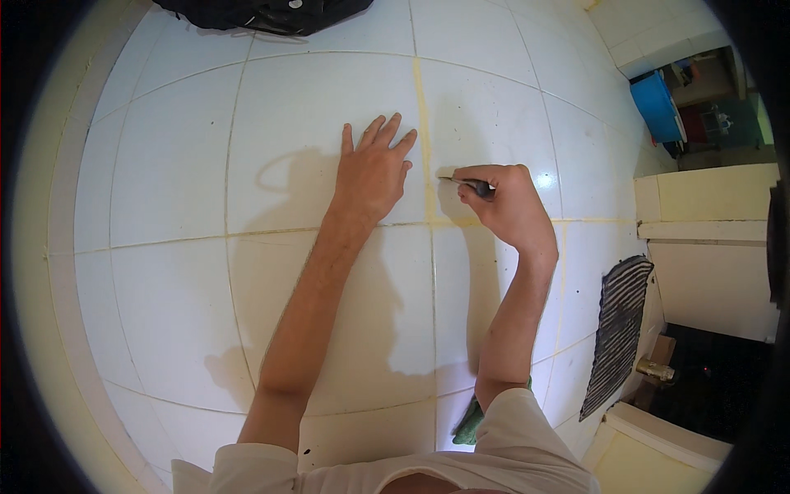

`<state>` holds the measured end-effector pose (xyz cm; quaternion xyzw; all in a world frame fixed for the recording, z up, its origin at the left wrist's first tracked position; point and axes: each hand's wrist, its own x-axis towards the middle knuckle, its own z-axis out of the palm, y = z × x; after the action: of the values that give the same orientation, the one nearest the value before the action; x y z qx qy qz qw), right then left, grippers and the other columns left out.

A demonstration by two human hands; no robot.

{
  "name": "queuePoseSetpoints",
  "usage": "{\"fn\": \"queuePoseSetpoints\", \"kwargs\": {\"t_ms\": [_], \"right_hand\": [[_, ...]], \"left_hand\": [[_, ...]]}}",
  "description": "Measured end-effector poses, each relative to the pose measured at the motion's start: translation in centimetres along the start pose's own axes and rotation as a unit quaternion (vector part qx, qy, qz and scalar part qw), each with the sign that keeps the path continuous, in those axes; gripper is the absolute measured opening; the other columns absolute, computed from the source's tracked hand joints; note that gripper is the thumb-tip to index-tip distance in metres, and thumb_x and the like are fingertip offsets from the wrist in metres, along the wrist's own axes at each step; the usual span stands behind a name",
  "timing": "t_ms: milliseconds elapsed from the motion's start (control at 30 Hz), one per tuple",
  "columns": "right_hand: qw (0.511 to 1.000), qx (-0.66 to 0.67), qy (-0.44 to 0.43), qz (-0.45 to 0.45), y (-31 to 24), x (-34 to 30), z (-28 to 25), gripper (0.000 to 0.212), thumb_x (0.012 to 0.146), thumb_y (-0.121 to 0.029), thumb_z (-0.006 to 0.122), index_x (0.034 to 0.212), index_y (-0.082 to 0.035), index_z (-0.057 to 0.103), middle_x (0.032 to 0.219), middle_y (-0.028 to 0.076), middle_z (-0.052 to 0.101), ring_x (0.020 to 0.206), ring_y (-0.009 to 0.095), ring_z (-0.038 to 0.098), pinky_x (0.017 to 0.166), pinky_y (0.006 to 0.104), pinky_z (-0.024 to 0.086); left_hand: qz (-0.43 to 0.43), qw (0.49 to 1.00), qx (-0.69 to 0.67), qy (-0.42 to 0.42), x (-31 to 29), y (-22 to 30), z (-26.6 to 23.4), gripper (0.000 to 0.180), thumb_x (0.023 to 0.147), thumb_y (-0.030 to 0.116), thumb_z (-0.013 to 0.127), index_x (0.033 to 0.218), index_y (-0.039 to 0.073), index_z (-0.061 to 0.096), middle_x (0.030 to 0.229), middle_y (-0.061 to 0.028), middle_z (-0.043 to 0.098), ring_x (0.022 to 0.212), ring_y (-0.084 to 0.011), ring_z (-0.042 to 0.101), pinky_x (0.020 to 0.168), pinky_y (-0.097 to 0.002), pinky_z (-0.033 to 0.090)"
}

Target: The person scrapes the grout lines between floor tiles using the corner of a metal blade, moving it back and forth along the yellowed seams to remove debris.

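My left hand (372, 174) lies flat on a white floor tile (288, 107), fingers spread, with nothing in it. Just right of it runs a tile joint (423, 123) coated in pale yellow. On the other side of that joint, my right hand (504, 198) pinches a small dark-handled tool (482, 188) with a thin pointed tip. The tip points left toward the yellow joint, a little short of it in this view. Most of the handle is hidden by my fingers, so its exact kind is unclear. A second yellowed joint (592, 220) runs crosswise to the right.
A black bag (271, 15) lies at the far edge. To the right are a striped dark mat (617, 329), a blue tub (656, 107) and a metallic can-like object (656, 370). Green cloth (471, 424) shows beside my right sleeve. A wall borders the left.
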<state>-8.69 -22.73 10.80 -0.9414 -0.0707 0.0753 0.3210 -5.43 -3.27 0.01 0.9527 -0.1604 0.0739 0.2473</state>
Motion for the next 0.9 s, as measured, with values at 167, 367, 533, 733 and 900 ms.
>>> {"fn": "queuePoseSetpoints", "kwargs": {"t_ms": [167, 367, 533, 733, 900], "right_hand": [[0.994, -0.071, -0.032, 0.072, -0.8, -0.2, -0.2, 0.031, 0.083, 0.005, 0.061, 0.111, 0.004, 0.076, 0.067, 0.019, 0.062, 0.055, 0.019, 0.048, 0.057, 0.0344, 0.046], [0.984, -0.053, -0.077, 0.153, 0.1, -0.2, -0.9, 0.04, 0.086, 0.005, 0.059, 0.123, 0.001, 0.072, 0.075, 0.016, 0.065, 0.056, 0.021, 0.052, 0.06, 0.036, 0.049], [0.995, -0.069, -0.065, 0.029, 2.1, -0.5, -1.2, 0.04, 0.088, 0.005, 0.059, 0.127, -0.001, 0.07, 0.095, 0.019, 0.07, 0.074, 0.029, 0.061, 0.073, 0.0392, 0.051], [0.991, -0.096, -0.07, 0.062, 2.9, -0.6, -1.3, 0.034, 0.091, 0.0, 0.06, 0.122, -0.002, 0.072, 0.096, 0.021, 0.069, 0.077, 0.033, 0.061, 0.074, 0.0413, 0.05], [0.984, -0.11, -0.083, 0.115, 1.2, 0.3, -1.5, 0.025, 0.092, -0.006, 0.068, 0.114, 0.004, 0.074, 0.085, 0.017, 0.069, 0.069, 0.023, 0.056, 0.068, 0.0375, 0.047]], "left_hand": [[-0.03, 0.998, 0.0, -0.047, -0.3, 0.1, -1.2, 0.052, 0.096, 0.021, 0.071, 0.145, 0.016, 0.058, 0.161, -0.0094, 0.044, 0.151, -0.0301, 0.036, 0.121, -0.0667, 0.026], [-0.032, 0.994, 0.017, -0.101, -0.3, 0.4, -3.5, 0.053, 0.093, 0.022, 0.074, 0.143, 0.015, 0.059, 0.16, -0.0101, 0.046, 0.149, -0.0315, 0.039, 0.117, -0.0681, 0.031], [0.034, 0.997, -0.063, 0.035, 0.3, -0.1, -2.1, 0.046, 0.091, 0.021, 0.075, 0.136, 0.015, 0.065, 0.15, -0.0099, 0.057, 0.14, -0.0266, 0.05, 0.117, -0.0565, 0.038], [0.035, 0.995, -0.034, 0.083, 0.5, -0.9, -1.0, 0.035, 0.089, 0.019, 0.076, 0.124, 0.014, 0.073, 0.139, -0.0083, 0.065, 0.13, -0.0251, 0.058, 0.112, -0.0499, 0.045], [0.008, 0.996, 0.0, 0.089, 0.4, -1.8, -0.5, 0.032, 0.088, 0.019, 0.077, 0.12, 0.014, 0.074, 0.138, -0.0081, 0.065, 0.13, -0.0256, 0.058, 0.112, -0.049, 0.045]]}}
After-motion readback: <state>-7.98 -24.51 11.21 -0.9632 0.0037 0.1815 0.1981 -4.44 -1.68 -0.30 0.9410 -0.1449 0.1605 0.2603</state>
